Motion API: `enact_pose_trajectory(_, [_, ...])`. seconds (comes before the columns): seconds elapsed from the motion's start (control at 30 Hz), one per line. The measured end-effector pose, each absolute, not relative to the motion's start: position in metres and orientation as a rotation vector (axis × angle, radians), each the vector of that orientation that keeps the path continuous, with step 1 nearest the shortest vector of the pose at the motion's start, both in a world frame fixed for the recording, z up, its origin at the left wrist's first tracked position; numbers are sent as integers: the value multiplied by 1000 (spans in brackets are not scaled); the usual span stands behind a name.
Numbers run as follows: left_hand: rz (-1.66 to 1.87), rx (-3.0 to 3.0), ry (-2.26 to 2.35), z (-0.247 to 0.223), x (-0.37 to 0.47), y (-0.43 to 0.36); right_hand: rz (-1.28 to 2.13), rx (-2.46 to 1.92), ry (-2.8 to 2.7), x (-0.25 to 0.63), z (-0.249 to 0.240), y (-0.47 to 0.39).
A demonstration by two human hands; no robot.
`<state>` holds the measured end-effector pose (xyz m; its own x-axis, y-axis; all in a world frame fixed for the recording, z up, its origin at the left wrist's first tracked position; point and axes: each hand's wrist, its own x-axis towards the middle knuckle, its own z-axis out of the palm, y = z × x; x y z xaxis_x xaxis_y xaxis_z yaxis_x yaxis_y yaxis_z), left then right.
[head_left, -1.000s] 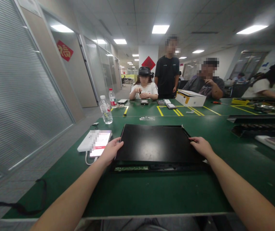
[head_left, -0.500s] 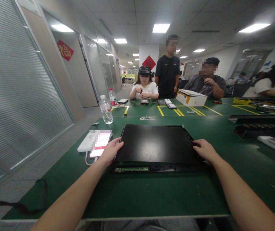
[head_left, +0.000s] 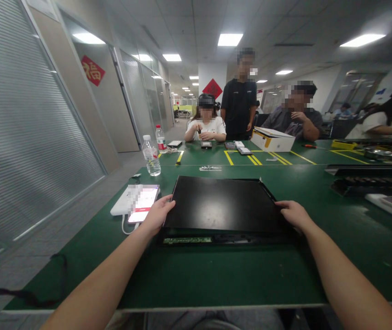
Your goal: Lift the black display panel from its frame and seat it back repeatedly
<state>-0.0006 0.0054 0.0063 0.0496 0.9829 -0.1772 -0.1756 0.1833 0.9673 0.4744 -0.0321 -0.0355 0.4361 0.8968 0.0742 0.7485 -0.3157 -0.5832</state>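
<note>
A flat black display panel (head_left: 221,201) lies in front of me over a black frame (head_left: 268,240), its glossy face up. Along the near side, a strip of green circuit board (head_left: 187,240) shows in the frame, uncovered by the panel. My left hand (head_left: 160,213) grips the panel's left edge, thumb near the top and fingers hidden below. At the right edge, my right hand (head_left: 294,214) holds the panel between thumb and fingers, partly hidden underneath.
Left of the panel are a lit phone (head_left: 144,205), a white device (head_left: 122,204) with a cable, and a water bottle (head_left: 151,156). Long black strips (head_left: 371,185) lie on the right of the green table (head_left: 223,279). Across it are a white box (head_left: 273,140) and several people.
My right thumb and fingers have shifted slightly at the panel's right edge. The panel and my left hand stay almost where they were.
</note>
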Motion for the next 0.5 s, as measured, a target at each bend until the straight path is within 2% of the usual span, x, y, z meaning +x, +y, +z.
enact_pose_trajectory(0.33, [1129, 1000, 1099, 0, -2, 8, 489, -2081, -1306, 475, -34, -33])
enact_pose_trajectory(0.5, [1120, 1011, 1090, -3, -3, 10, 428, -2122, -1368, 475, -34, -31])
